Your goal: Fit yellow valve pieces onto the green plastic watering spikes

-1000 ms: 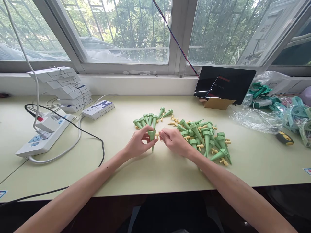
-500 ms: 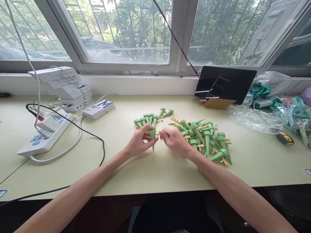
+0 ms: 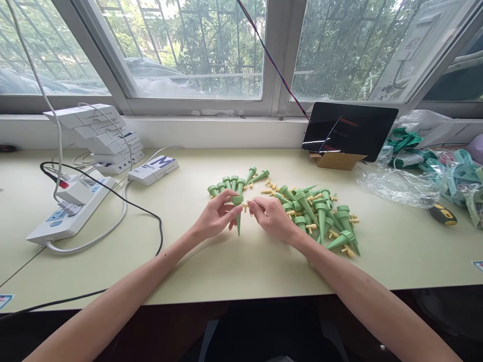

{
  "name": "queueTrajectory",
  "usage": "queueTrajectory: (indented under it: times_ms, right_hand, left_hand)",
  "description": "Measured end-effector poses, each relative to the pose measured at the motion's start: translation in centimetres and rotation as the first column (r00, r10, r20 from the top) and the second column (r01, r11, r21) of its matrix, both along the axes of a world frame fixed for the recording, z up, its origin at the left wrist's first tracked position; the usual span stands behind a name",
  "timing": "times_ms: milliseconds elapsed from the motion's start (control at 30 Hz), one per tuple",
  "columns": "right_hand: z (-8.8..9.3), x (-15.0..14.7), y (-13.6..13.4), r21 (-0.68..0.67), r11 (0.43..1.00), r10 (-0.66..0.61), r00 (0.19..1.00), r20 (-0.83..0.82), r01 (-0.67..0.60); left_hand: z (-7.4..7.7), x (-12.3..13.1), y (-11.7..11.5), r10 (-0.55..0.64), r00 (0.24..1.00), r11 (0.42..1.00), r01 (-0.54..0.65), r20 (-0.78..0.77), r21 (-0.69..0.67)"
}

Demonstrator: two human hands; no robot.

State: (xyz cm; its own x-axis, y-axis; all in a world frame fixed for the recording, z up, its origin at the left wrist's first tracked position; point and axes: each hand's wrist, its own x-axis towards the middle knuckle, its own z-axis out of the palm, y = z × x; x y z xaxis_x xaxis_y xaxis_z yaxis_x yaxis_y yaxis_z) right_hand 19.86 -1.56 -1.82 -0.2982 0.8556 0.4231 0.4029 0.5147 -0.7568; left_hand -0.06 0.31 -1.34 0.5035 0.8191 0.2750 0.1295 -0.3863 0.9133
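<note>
at the far left, a white power strip (image 3: 56, 221) lies slantwise on the pale table (image 3: 188, 276), plugs and cables seated in it, and a black cable (image 3: 145, 201) curves from it towards the near edge. behind it, at the far side, white boxes (image 3: 100, 133) stand in a stepped stack; one more white box (image 3: 153, 171) lies flat just to their right. left of centre, the left hand (image 3: 217, 216) is bent narrow around one green spike (image 3: 237, 207), thumb on the near side, the spike upright with its ridged cap at the top and its point down. just beyond, other green spikes (image 3: 226, 182) lie fanned out. a small yellow fitting (image 3: 245, 205) sits at the held spike's right side, and the right hand (image 3: 273, 216) has its fingertips pinched on the fitting's right end. right of and partly behind that hand is a loose heap of green spikes (image 3: 320, 211) with yellow fittings among them. beyond the heap, a dark tablet (image 3: 350, 130) leans on a cardboard stand (image 3: 339, 161). farther right lie crumpled clear plastic (image 3: 400, 186), a yellow and black object (image 3: 443, 214) and teal items (image 3: 458, 176).
</note>
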Motion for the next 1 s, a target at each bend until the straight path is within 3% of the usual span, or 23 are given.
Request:
queueTrajectory:
  times_ms: [567,1000]
  right_hand:
    - [0.36,-0.06,-0.07,0.019,0.998,-0.057,0.998,-0.034,0.057]
    - [0.41,-0.35,-0.49,0.015,1.000,-0.009,0.993,-0.120,0.011]
  left_hand:
    - [0.51,0.25,-0.08,0.018,0.998,0.996,-0.013,0.056,-0.083]
    - [0.20,0.17,0.30,0.017,0.987,0.946,0.036,0.160,-0.323]
